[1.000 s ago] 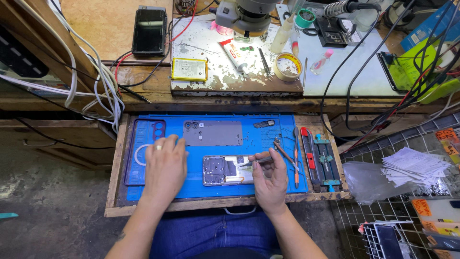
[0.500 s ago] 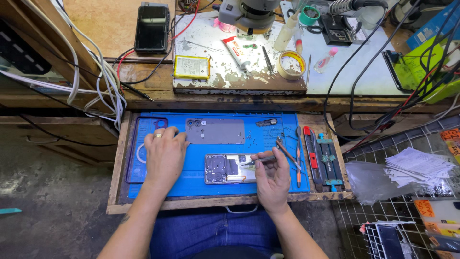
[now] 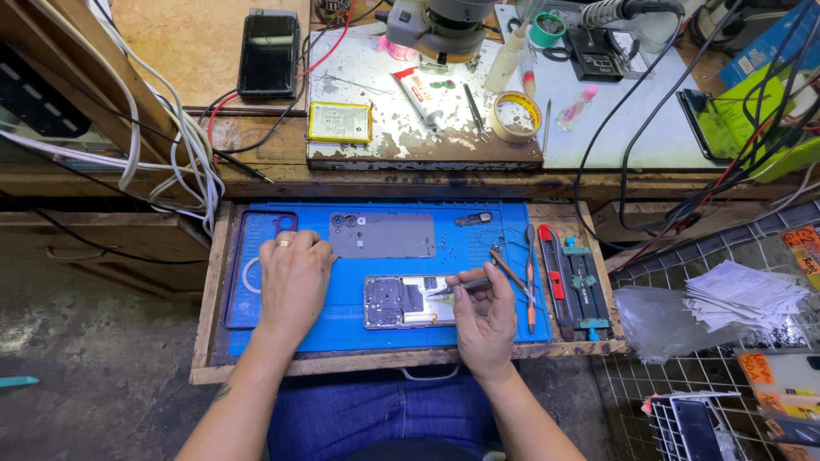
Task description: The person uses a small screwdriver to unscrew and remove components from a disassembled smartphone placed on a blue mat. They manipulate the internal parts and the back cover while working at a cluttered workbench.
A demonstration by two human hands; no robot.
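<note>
The right hand (image 3: pixel 487 316) keeps a closed grip on the tweezers (image 3: pixel 457 288), their tip on the opened phone (image 3: pixel 406 301), which lies just left of that grip on the blue mat (image 3: pixel 478 248). The left hand (image 3: pixel 293 277) now lies flat and open on the mat, nearer the grey back cover (image 3: pixel 382 235) just beyond its fingers than a second ago.

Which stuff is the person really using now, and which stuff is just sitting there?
In use:
right hand holding tweezers
opened phone
left hand resting on blue mat

Just lying about:
grey back cover
tape roll
yellow battery
black phone
red-handled tool
</note>
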